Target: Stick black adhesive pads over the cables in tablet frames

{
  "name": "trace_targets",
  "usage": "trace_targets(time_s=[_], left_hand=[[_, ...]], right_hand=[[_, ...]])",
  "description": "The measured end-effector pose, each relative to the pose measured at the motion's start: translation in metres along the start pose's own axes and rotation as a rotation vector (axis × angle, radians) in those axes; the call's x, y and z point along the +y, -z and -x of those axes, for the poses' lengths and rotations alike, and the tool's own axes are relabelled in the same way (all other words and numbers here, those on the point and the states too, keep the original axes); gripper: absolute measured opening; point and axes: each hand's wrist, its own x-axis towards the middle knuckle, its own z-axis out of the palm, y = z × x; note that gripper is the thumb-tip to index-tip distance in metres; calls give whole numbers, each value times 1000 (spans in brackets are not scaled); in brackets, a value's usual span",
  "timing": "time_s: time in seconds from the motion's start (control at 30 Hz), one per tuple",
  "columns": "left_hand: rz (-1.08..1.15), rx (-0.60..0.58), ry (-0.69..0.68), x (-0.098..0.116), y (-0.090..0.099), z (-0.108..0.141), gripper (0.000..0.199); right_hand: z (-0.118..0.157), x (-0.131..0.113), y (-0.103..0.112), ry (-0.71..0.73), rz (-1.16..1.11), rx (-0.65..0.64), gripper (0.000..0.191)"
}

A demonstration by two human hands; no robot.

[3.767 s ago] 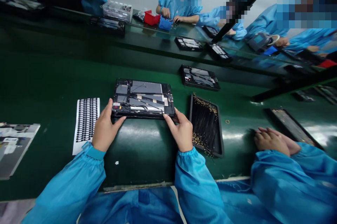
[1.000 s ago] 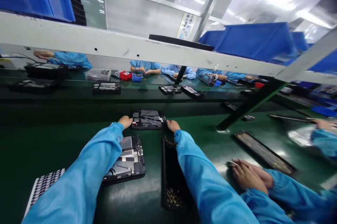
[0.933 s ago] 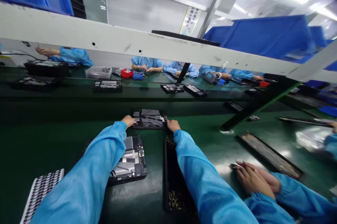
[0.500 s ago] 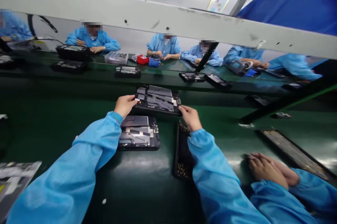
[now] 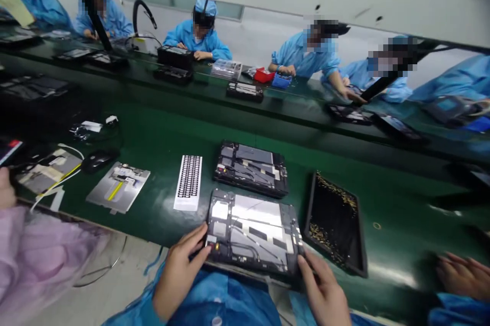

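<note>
An opened tablet-like device with silver inner plates and black cables lies between my hands at the near edge of the green bench. My left hand grips its left edge, thumb on top. At its lower right corner, my right hand holds the other side. Just beyond it sits a stack of similar opened devices. A black tray of small brass-coloured screws stands to the right. Left of the devices lies a white sheet with rows of black pieces.
A metal plate with yellow tape and a black mouse lie to the left. A person's hand rests at the right; a pink sleeve shows at left. People in blue work behind the line of devices.
The view has swung left and down. Both hands, gripping a device, have come back toward my body, and a device stack now sits beyond them.
</note>
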Motion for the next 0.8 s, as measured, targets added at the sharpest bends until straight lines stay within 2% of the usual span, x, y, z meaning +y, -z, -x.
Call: trace_targets(time_s=[0.1, 0.17, 0.2, 0.23, 0.3, 0.33, 0.4, 0.47, 0.57, 0.7, 0.8], left_hand=[[-44, -46, -96, 4, 16, -27, 38], [-215, 0, -239, 11, 37, -49, 34], [-324, 31, -310, 12, 50, -60, 35], [-429, 35, -369, 11, 61, -71, 38], [-586, -19, -424, 5, 80, -89, 48], [-636, -57, -425, 0, 86, -96, 52], [-688, -97, -402, -10, 90, -105, 60], [-710, -88, -392, -18, 88, -107, 62], [-731, -68, -404, -21, 84, -106, 64], [-763, -75, -415, -22, 82, -106, 63], [-781, -77, -434, -24, 83, -110, 63]], right_hand=[[-19, -29, -13, 149, 120, 69, 52], [-28, -70, -25, 303, 156, 125, 38], [-32, -94, -35, 384, 134, 109, 29], [-36, -119, -48, 472, 79, 38, 19], [-42, -164, -83, 635, -7, -247, 11], [-47, -183, -103, 712, 14, -376, 14], [-55, -208, -143, 793, 143, -515, 15], [-63, -218, -175, 814, 290, -568, 11], [-67, -217, -200, 826, 400, -588, 11], [-65, -215, -210, 855, 400, -598, 17], [-73, -221, -203, 830, 370, -656, 17]])
